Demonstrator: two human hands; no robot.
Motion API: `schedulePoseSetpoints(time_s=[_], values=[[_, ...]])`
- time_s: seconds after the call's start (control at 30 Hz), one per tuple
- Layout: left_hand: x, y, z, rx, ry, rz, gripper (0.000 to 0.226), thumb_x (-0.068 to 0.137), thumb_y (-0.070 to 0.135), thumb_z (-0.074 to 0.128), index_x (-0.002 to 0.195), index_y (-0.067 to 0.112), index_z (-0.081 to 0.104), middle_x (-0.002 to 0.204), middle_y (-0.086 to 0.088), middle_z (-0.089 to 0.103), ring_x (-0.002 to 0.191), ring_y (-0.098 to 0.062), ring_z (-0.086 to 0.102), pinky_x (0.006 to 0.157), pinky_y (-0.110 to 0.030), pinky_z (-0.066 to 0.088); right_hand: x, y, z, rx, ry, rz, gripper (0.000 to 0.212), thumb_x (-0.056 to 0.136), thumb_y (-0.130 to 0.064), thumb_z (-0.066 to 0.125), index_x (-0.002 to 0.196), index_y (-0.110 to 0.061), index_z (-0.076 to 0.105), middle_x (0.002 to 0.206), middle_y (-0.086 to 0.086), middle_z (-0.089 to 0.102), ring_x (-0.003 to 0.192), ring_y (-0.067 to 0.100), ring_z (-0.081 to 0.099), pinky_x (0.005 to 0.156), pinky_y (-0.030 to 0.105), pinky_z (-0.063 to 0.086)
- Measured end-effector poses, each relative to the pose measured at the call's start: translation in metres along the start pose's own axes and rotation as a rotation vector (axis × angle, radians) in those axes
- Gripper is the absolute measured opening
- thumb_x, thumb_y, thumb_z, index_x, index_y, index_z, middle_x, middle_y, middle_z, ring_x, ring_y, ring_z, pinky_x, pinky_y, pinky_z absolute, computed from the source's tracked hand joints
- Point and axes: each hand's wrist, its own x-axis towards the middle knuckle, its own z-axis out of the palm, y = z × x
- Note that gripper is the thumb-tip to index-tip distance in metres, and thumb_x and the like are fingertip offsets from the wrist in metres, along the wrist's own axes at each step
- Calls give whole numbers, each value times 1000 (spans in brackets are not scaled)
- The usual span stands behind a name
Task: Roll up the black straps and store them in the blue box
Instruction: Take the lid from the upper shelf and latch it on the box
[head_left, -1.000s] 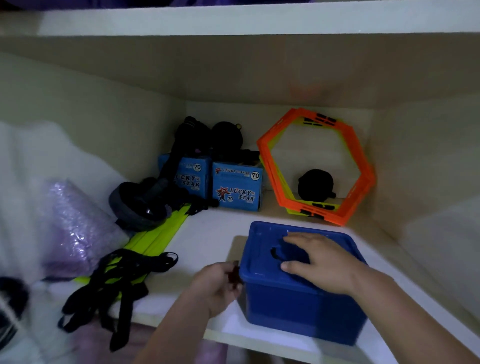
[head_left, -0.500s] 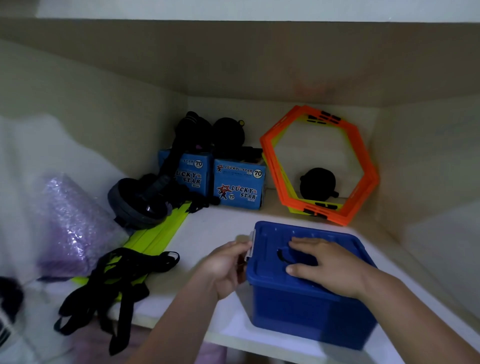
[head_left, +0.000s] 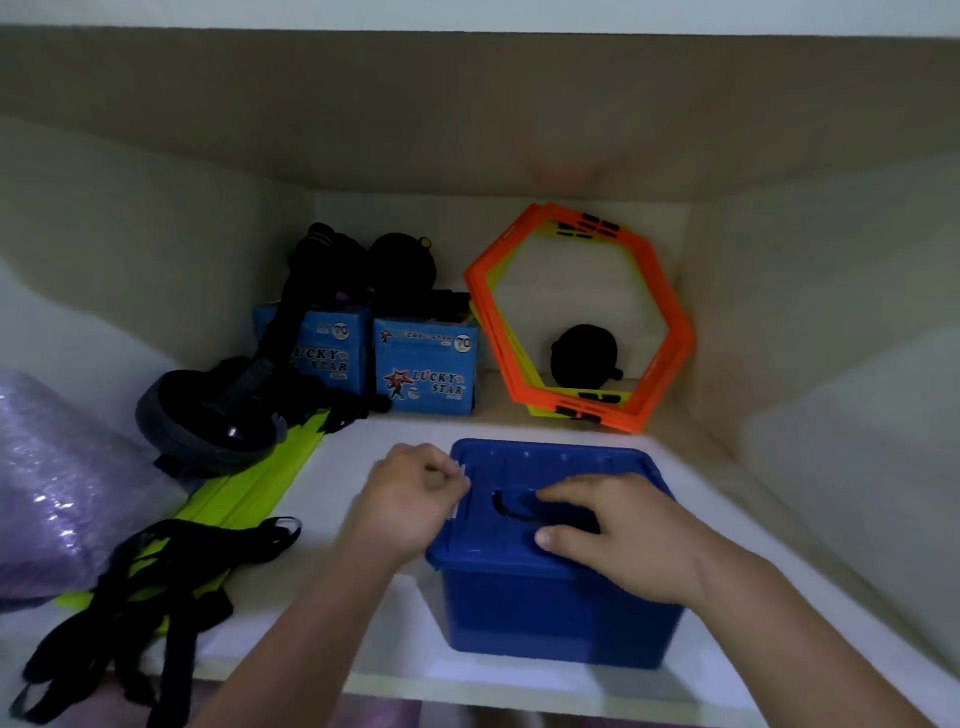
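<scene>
A blue box (head_left: 556, 608) with its blue lid on stands at the front of a white shelf (head_left: 353, 467). My right hand (head_left: 618, 530) lies on the lid, fingers spread and pressing down beside the lid's handle slot. My left hand (head_left: 415, 499) is at the box's left edge, fingers curled round the pale side latch of the lid. A tangle of black straps (head_left: 156, 587) lies loose at the shelf's front left, partly hanging over the edge and partly on yellow-green slats.
Yellow-green slats (head_left: 260, 483) run from the straps toward the back. A round black and grey item (head_left: 208, 421), two blue "Lucky Star" cartons (head_left: 426, 374), orange hexagon frames (head_left: 582, 322) and a black ball fill the back. A purple shiny bag (head_left: 52, 493) sits far left.
My left hand has risen from the box's lower left side to the lid's left latch and now grips it. My right hand stays on the lid. The view has moved closer.
</scene>
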Motion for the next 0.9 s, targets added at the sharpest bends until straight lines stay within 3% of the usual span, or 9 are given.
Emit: schedulePoseSetpoints(time_s=[0.07,0.13,0.27,0.33,0.4,0.53,0.67,0.77,0.9], values=[[-5,13,-3,152,51,167,5,88,40,68,86,35,67,106,13,60,96,-8,57,86,-28,43,-30,10,-4,66,183,-5,38,91,-48,63,127,-35,67,127,-23,66,119,-4,57,99,16,42],[-14,33,1,205,35,334,2,89,35,69,87,34,69,104,14,62,102,-9,53,86,-26,41,-57,34,0,193,446,53,14,91,-36,67,102,-34,76,103,-22,73,100,-1,65,85,19,48],[-28,70,27,217,-142,481,13,91,38,66,85,32,76,106,23,68,105,0,56,95,-30,47,-76,87,23,855,764,398,21,96,-11,60,85,-17,78,91,-4,77,93,17,72,83,38,58],[-30,83,46,244,-213,509,14,92,39,65,95,33,77,112,24,67,111,1,56,99,-31,47,-70,102,34,1202,753,516,23,97,-6,53,96,-6,76,99,11,77,93,28,73,79,40,60],[-31,93,64,294,-284,542,21,94,41,62,112,36,72,123,23,65,118,-2,55,104,-31,45,-61,111,42,1537,674,597,24,99,-5,48,109,3,69,92,19,73,73,27,71,63,34,59],[-26,105,89,406,-398,498,49,94,56,56,139,36,55,151,21,45,139,-5,40,116,-32,34,-46,117,51,1956,469,632,29,103,-5,43,118,12,60,62,10,60,51,19,63,50,27,56],[-23,104,94,352,-428,429,54,92,57,58,140,35,54,154,20,43,140,-5,39,117,-30,32,-31,129,53,2031,369,609,15,96,-15,60,95,-3,68,72,6,55,54,13,53,56,23,53],[-23,103,95,343,-426,420,54,91,57,60,140,35,55,153,21,43,139,-4,40,117,-31,32,-25,130,47,1996,274,606,20,92,-24,68,104,-8,67,72,4,55,44,9,46,40,17,47],[-21,102,96,354,-432,408,55,89,59,60,139,36,56,152,22,44,139,-4,40,117,-33,32,-15,123,31,1794,170,655,40,86,-30,75,118,-5,70,100,13,64,64,20,55,43,25,53]])
